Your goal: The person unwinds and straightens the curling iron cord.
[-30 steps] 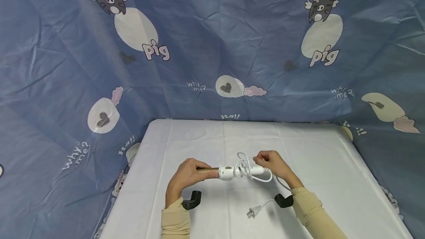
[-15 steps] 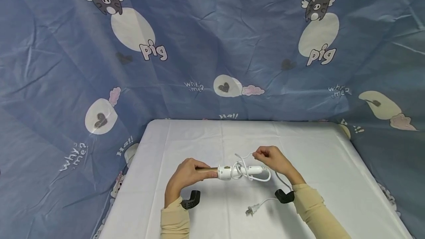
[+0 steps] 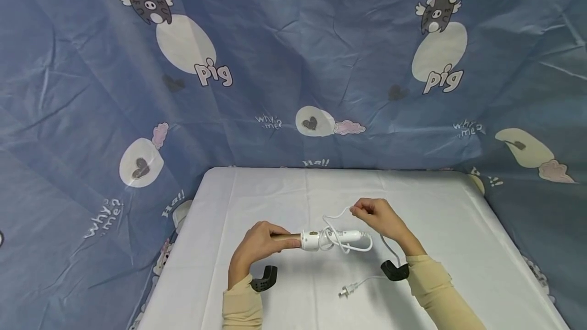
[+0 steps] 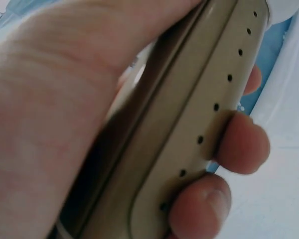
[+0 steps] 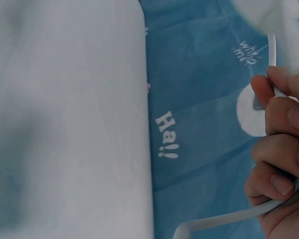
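A hair straightener with a white handle [image 3: 312, 240] and a gold barrel [image 4: 189, 112] with a row of small holes is held level above the table. My left hand [image 3: 257, 242] grips it by the gold end, fingers wrapped round the barrel. A white cord [image 5: 234, 217] is looped loosely around the handle. Up and to the right, my right hand [image 3: 381, 218] pinches a stretch of this cord between thumb and forefinger, while its other fingers curl over another part. The two-pin plug [image 3: 349, 289] dangles at the cord's end, below the right wrist.
A white-covered table [image 3: 275, 192] lies beneath both hands. Behind it and at the sides hangs a blue printed cloth [image 3: 257, 75]. Black wrist mounts [image 3: 395, 271] sit at both wrists.
My right hand has moved up and slightly right, drawing the cord out from the coil, whose upper loop has opened. My left hand and the straightener have stayed nearly still.
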`<act>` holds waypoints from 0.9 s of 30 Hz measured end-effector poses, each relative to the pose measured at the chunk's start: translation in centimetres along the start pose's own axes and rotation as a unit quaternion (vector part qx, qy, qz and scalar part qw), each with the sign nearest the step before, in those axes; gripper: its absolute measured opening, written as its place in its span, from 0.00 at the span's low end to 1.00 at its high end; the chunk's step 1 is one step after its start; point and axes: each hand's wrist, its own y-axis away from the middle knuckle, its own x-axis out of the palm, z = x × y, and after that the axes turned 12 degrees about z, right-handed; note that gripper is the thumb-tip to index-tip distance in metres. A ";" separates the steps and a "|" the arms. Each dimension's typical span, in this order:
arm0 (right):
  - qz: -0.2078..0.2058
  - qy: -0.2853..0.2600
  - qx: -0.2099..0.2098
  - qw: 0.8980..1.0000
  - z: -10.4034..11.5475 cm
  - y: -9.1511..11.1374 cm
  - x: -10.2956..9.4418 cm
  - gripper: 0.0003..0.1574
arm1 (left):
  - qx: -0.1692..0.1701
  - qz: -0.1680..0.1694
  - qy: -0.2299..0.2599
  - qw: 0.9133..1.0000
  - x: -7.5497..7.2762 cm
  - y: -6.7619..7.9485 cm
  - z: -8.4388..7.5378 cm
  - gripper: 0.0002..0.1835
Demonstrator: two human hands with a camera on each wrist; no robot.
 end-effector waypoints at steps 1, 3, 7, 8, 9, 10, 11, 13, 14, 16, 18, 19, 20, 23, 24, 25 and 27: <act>-0.001 0.003 -0.002 1.000 0.2 0.0 -0.2 0.11 | -0.003 -0.002 -0.001 1.000 0.0 -0.1 0.0 0.23; -0.004 0.008 -0.006 1.000 0.7 0.1 -0.5 0.11 | -0.007 -0.007 -0.008 1.000 -0.1 -0.2 0.1 0.23; -0.006 0.006 -0.013 1.000 1.9 0.6 -1.2 0.09 | -0.015 -0.024 -0.025 0.999 -0.1 -0.5 0.2 0.23; -0.003 0.003 -0.015 1.000 2.3 0.8 -1.3 0.09 | -0.017 -0.027 -0.028 0.999 -0.1 -0.6 0.3 0.23; 0.002 0.000 -0.017 1.000 2.6 1.1 -1.4 0.09 | -0.021 -0.030 -0.031 0.999 -0.1 -0.6 0.3 0.24; 0.010 -0.005 -0.018 1.000 2.9 1.4 -1.5 0.09 | -0.025 -0.034 -0.032 0.999 0.0 -0.7 0.4 0.24; 0.019 -0.011 -0.020 1.000 3.3 1.7 -1.5 0.09 | -0.027 -0.037 -0.034 0.998 0.0 -0.7 0.4 0.24; 0.045 -0.030 -0.026 0.998 3.8 2.4 -1.4 0.09 | -0.033 -0.045 -0.040 0.998 0.0 -0.8 0.6 0.25; 0.060 -0.040 -0.030 0.997 4.0 2.8 -1.4 0.09 | -0.035 -0.050 -0.043 0.997 0.0 -0.9 0.6 0.25; 0.093 -0.063 -0.041 0.993 4.4 3.5 -1.1 0.08 | -0.038 -0.057 -0.048 0.996 0.0 -1.0 0.7 0.25; 0.129 -0.083 -0.052 0.987 4.7 4.2 -0.8 0.07 | -0.038 -0.063 -0.052 0.996 -0.1 -1.1 0.7 0.25; 0.148 -0.090 -0.057 0.983 4.9 4.5 -0.6 0.08 | -0.038 -0.066 -0.052 0.996 -0.1 -1.1 0.7 0.25; 0.165 -0.095 -0.064 0.980 5.0 4.8 -0.4 0.08 | -0.037 -0.069 -0.051 0.996 -0.1 -1.2 0.8 0.24; 0.215 -0.105 -0.090 0.967 5.1 5.4 0.5 0.08 | -0.035 -0.077 -0.052 0.995 -0.1 -1.3 0.8 0.23; 0.231 -0.107 -0.100 0.962 5.1 5.6 0.9 0.09 | -0.034 -0.081 -0.053 0.995 -0.1 -1.3 0.8 0.23; 0.243 -0.107 -0.109 0.958 5.1 5.7 1.4 0.10 | -0.033 -0.085 -0.053 0.994 -0.1 -1.4 0.8 0.23; 0.263 -0.107 -0.119 0.951 5.1 5.9 2.3 0.11 | -0.028 -0.093 -0.055 0.994 -0.2 -1.5 0.8 0.22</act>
